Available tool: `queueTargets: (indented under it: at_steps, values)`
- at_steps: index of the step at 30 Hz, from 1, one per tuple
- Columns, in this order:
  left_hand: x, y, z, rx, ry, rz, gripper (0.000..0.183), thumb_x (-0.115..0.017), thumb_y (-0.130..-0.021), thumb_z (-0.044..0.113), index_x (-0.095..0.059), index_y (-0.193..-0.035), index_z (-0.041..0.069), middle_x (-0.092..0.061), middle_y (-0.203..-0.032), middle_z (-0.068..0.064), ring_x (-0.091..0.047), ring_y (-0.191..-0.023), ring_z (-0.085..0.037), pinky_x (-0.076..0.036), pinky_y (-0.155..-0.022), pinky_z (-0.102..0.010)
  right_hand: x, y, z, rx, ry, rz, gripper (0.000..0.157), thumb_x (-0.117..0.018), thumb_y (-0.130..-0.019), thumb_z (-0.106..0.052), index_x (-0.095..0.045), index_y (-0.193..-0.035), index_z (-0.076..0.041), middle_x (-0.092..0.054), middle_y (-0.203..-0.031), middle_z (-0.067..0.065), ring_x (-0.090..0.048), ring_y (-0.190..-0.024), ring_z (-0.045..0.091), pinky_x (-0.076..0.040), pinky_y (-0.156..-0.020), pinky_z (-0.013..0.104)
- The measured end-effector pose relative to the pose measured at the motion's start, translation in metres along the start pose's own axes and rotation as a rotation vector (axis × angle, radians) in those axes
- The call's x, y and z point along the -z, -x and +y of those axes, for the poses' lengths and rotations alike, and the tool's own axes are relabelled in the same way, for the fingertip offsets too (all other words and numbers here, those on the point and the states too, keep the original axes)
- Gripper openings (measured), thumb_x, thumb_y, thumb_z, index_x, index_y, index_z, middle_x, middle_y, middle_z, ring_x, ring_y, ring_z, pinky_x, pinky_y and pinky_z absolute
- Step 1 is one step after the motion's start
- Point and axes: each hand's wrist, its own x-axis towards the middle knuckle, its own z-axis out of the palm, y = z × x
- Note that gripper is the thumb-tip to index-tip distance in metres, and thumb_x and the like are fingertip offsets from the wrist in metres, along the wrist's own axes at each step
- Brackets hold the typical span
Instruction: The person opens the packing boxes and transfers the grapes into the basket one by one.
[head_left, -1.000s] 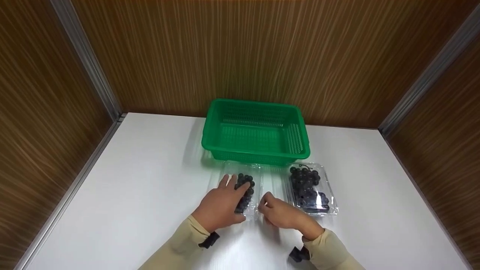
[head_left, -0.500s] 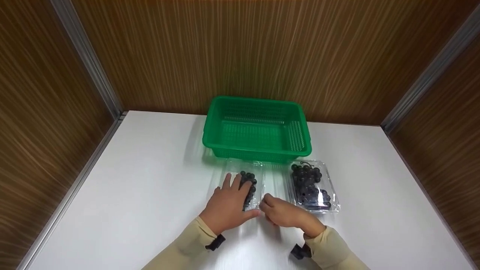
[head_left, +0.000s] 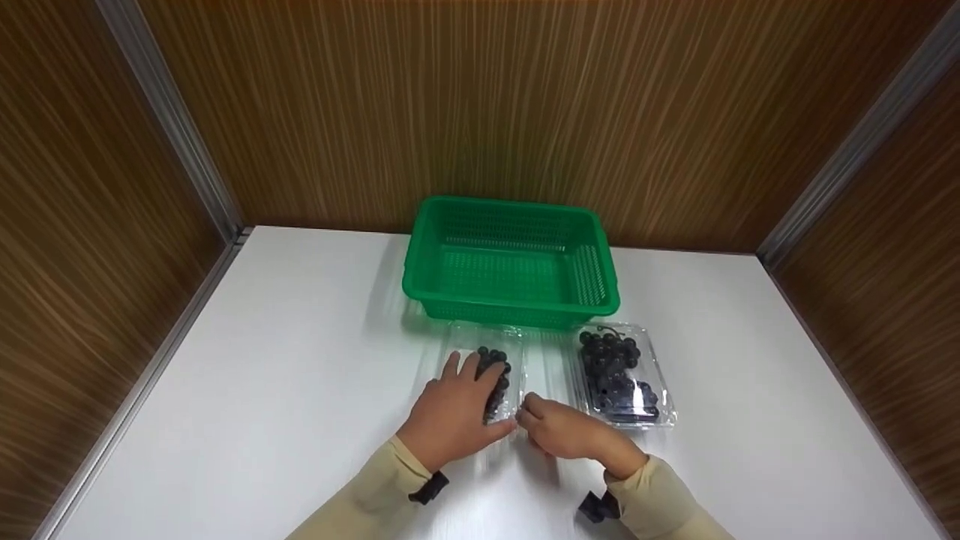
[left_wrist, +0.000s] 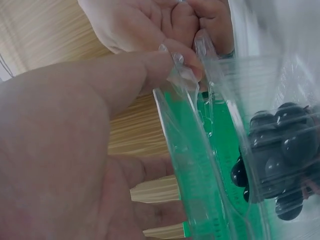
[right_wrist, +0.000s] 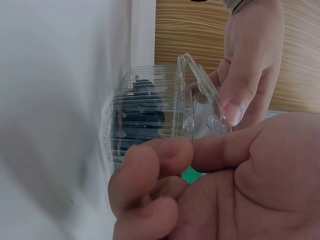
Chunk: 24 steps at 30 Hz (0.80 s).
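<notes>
A clear plastic clamshell box (head_left: 466,335) of dark grapes (head_left: 495,356) lies in front of the green basket. My left hand (head_left: 450,416) spreads over its lid, with the thumb at the near right corner. At that same corner my right hand (head_left: 555,429) has curled fingers and pinches the box's rim. The left wrist view shows a narrow gap between the lid rim (left_wrist: 172,135) and the base rim, with the right hand's fingers at the corner tabs. In the right wrist view, the left thumb presses the lid corner (right_wrist: 214,122) and ridged walls surround the grapes.
Right of my hands sits a second clear clamshell box (head_left: 651,360), with dark grapes (head_left: 611,367) inside. The green slotted basket (head_left: 510,305) stands behind both boxes, near the wood-patterned back wall (head_left: 480,112). All rest on a white tabletop (head_left: 300,337).
My left hand has slid right across the lid, bringing its thumb to the box's corner beside my right fingers. The right hand stays at the corner with only slight movement.
</notes>
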Motion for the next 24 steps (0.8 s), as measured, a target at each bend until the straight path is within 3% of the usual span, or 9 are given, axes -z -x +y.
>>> queueTargets:
  at_steps: [10,19,24]
  values:
    - [0.0021,-0.0021,-0.0020,-0.014,0.021,0.017,0.071,-0.075,-0.086,0.058,-0.065,-0.140,0.013,-0.058,-0.135,-0.020,-0.056,-0.126,-0.041,-0.061,-0.077,-0.050,-0.0005,-0.0015,0.0017,-0.037,-0.121,-0.041,0.023,-0.034,-0.113,-0.021,-0.051,-0.104,-0.008,-0.052,-0.067,0.001,-0.048,-0.053,0.013,-0.041,-0.055,0.030]
    - [0.0037,-0.0030,-0.0046,-0.008,0.073,0.005,0.069,-0.072,-0.088,0.058,-0.064,-0.138,0.011,-0.060,-0.134,-0.019,-0.056,-0.127,-0.041,-0.059,-0.084,-0.053,0.0006,-0.0011,0.0022,-0.033,-0.088,-0.057,0.023,-0.035,-0.113,-0.020,-0.048,-0.097,-0.009,-0.052,-0.067,-0.001,-0.048,-0.054,0.014,-0.041,-0.061,0.032]
    - [0.0015,-0.0019,-0.0053,-0.020,0.036,-0.013,0.085,-0.074,-0.082,0.070,-0.061,-0.142,0.011,-0.058,-0.138,-0.021,-0.055,-0.130,-0.044,-0.060,-0.084,-0.053,0.0002,-0.0010,0.0018,-0.033,-0.069,-0.040,0.024,-0.035,-0.113,-0.021,-0.048,-0.096,-0.010,-0.052,-0.066,-0.002,-0.047,-0.054,0.013,-0.041,-0.060,0.032]
